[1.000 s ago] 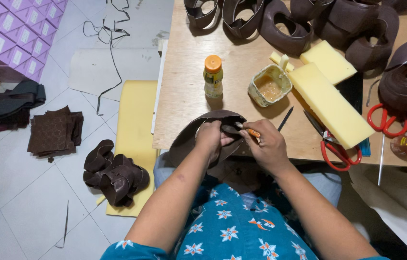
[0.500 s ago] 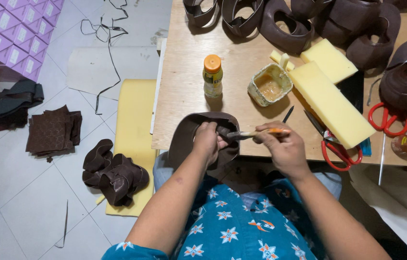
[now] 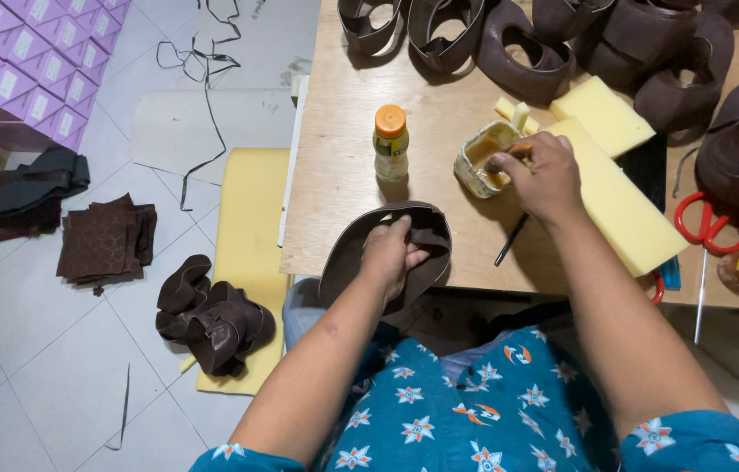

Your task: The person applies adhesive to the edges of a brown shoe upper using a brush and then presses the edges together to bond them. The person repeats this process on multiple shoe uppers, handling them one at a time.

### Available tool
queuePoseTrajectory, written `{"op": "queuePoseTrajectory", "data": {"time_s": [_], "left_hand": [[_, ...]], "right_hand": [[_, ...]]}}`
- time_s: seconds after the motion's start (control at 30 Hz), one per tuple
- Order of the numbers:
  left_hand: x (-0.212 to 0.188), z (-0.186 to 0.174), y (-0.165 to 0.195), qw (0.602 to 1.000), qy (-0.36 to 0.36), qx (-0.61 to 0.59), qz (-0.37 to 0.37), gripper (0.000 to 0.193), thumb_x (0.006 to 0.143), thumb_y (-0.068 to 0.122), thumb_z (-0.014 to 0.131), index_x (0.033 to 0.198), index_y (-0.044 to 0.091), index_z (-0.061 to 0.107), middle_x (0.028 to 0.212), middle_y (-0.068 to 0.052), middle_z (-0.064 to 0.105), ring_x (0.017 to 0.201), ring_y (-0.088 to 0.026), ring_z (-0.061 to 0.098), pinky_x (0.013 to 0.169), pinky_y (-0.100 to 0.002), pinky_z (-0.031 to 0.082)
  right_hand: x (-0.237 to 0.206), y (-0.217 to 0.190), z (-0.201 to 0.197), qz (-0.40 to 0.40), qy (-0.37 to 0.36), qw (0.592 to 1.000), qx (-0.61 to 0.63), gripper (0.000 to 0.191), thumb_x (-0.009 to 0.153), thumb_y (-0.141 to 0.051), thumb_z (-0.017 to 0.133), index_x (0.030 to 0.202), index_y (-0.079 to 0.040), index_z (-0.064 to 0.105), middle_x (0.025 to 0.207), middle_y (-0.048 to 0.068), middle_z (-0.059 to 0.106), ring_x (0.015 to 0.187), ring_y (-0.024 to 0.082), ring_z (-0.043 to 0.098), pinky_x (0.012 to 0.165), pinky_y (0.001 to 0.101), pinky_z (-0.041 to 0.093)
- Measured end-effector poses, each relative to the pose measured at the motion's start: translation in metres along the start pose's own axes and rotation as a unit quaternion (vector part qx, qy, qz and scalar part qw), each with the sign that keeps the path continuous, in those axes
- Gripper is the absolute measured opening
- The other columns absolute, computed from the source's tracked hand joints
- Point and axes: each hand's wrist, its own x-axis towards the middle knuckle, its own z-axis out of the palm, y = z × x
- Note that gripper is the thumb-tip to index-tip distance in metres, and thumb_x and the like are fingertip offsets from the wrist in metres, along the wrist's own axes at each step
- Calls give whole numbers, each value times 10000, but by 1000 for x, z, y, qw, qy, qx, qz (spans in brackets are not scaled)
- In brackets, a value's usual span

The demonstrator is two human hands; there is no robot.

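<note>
A curved dark brown leather piece (image 3: 347,253) is gripped by the left hand (image 3: 393,254) at the near table edge (image 3: 334,175). At two o'clock from it, a small brush (image 3: 518,150) is pinched by the right hand (image 3: 542,175) and dipped into a glue tub (image 3: 478,157), beside an orange-capped bottle (image 3: 390,142).

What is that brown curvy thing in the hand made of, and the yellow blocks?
The brown curved piece in the left hand looks like leather or leather-like sheet: matte, thin, bending without creasing. The yellow blocks look like soft foam: dull surface, square-cut edges. Neither is certain by look alone.
</note>
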Motion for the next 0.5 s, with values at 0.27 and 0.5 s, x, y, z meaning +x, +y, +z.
{"op": "queuePoseTrajectory", "data": {"time_s": [0.27,0.5], "left_hand": [[1,0,-5,999,-49,3,17,300,1005,187,535,1202,-37,559,1094,-190,678,954,-310,693,853,-445,636],[-3,-3,-7,993,-38,-110,8,249,973,69,469,1133,-107,541,1071,-242,678,944,-360,731,835,-487,621]], "right_hand": [[-38,-35,-50,-49,78,993,78,193,1047,-139,736,1170,8,715,1110,132,691,1002,229,693,869,328,556],[-84,-64,-11,123,-55,920,369,279,1001,-221,692,1143,16,655,987,83,731,852,162,718,781,283,609]]}}
